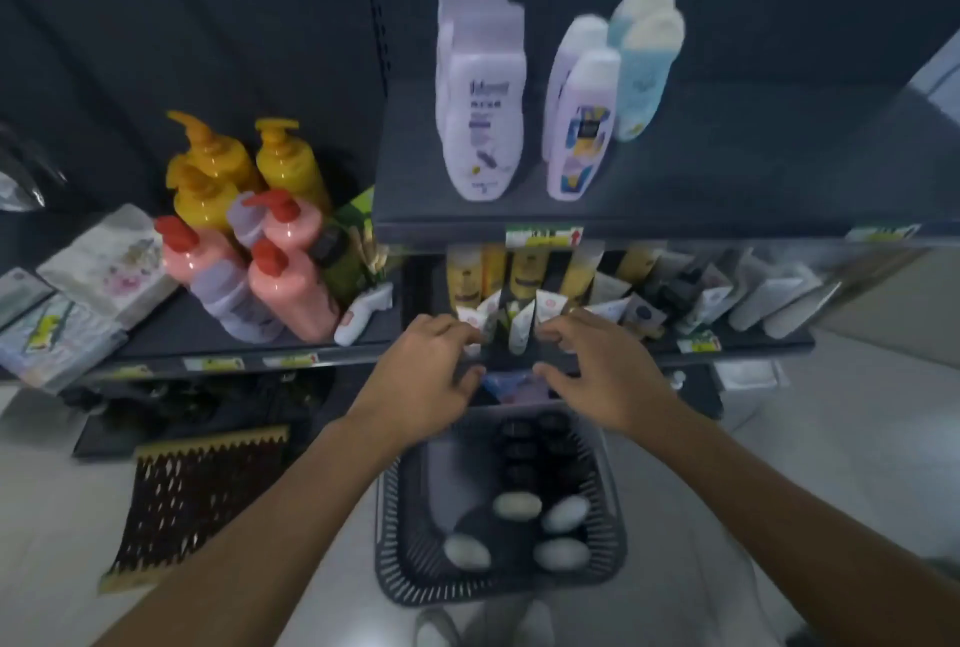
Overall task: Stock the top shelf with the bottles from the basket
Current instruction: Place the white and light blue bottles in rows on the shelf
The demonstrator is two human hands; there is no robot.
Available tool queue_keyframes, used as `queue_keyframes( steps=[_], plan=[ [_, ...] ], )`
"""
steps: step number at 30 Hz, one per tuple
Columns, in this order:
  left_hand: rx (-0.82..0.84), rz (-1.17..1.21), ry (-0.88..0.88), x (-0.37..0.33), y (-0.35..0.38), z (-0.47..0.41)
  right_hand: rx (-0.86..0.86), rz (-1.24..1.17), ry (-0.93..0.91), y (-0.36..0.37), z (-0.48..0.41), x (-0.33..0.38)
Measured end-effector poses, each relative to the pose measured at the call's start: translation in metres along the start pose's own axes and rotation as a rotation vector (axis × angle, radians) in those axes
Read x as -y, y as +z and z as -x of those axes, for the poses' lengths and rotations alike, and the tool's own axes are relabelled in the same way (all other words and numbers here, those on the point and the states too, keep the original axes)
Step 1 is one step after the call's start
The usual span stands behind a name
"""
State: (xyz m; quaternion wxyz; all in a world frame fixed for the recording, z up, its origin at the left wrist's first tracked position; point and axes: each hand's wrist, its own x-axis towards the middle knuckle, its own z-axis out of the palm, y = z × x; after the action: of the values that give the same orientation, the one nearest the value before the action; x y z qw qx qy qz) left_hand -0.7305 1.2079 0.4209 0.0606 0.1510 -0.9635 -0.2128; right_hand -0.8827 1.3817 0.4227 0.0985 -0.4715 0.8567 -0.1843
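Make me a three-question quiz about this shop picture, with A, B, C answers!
1. Where is the basket?
A. on the floor, below the left hand and right hand
B. on the top shelf
C. beside the yellow bottles

2. What colour are the pumps on the pink bottles?
A. green
B. red
C. black

3. What are the hands doing?
A. both grip one bottle
B. one holds a tube
C. both open, holding nothing

Answers:
1 A: the basket stands on the floor under both hands.
2 B: the pink bottles carry red pumps.
3 C: both hands are spread and empty.
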Motion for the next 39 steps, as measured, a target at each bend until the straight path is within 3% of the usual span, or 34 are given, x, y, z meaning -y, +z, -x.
queue_keyframes(
  steps=[8, 12, 18, 25, 30, 39],
  plan=[
    [0.229, 0.101, -0.153, 0.035, 0.128, 0.045, 0.201, -0.009, 0.04, 0.132, 0.032, -0.038],
    [0.443, 0.117, -0.205, 0.053, 0.188, 0.067, 0.337, -0.02, 0.042, 0.195, 0.048, -0.059],
    [0.745, 0.007, -0.125, 0.076, 0.265, 0.103, 0.338, 0.156, 0.043, 0.27, 0.078, -0.082],
    [0.678, -0.014, 0.02, 0.076, 0.292, 0.112, 0.253, 0.312, -0.084, 0.295, 0.09, -0.089],
    [0.662, -0.079, 0.033, 0.075, 0.294, 0.113, 0.342, 0.462, -0.114, 0.305, 0.101, -0.092],
    [0.604, -0.064, -0.027, 0.077, 0.271, 0.107, 0.409, 0.389, -0.03, 0.284, 0.093, -0.078]
  ],
)
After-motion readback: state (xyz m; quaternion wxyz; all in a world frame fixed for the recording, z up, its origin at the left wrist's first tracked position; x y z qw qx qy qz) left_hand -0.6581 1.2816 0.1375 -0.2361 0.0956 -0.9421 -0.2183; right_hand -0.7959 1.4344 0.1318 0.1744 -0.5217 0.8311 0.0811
